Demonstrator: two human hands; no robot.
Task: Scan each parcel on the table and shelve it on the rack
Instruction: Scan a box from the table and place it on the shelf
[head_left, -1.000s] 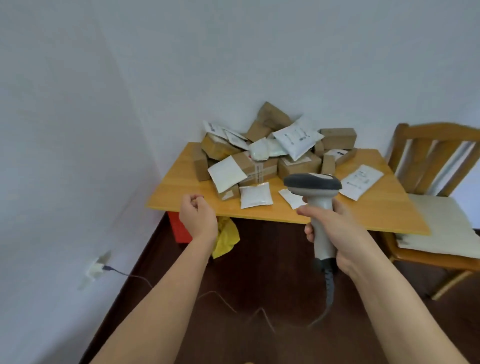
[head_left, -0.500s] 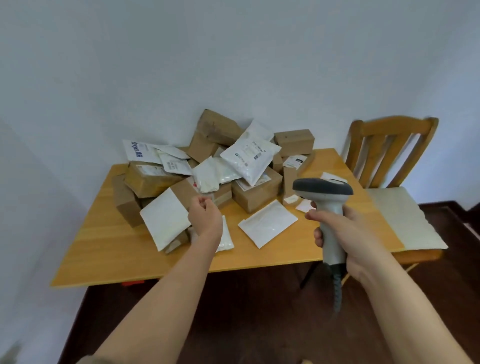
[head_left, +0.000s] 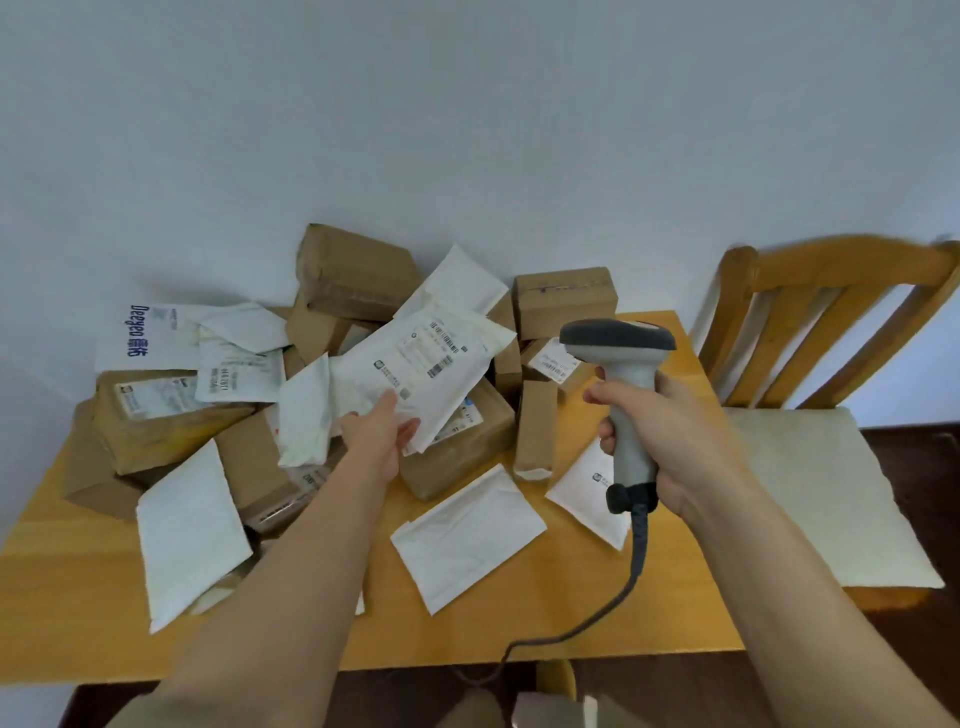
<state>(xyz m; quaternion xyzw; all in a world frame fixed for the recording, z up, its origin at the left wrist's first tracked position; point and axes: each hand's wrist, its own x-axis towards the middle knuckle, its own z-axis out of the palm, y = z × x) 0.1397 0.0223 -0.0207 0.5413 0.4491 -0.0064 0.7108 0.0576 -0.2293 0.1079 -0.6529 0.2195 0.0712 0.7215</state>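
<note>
Grabbing 1 mailer off the pile

Your left hand (head_left: 382, 434) pinches the white mailer (head_left: 415, 369) atop the pile, label up; your right hand (head_left: 670, 441), fingers wrapped around the scanner (head_left: 626, 395), sits just right of it.

A plain home room used for parcel sorting: a wooden desk (head_left: 519, 623) against a bare white wall (head_left: 467, 130), a cushioned wooden dining chair (head_left: 810, 312) beside it, dark wood floor (head_left: 924, 441) beneath.
</note>
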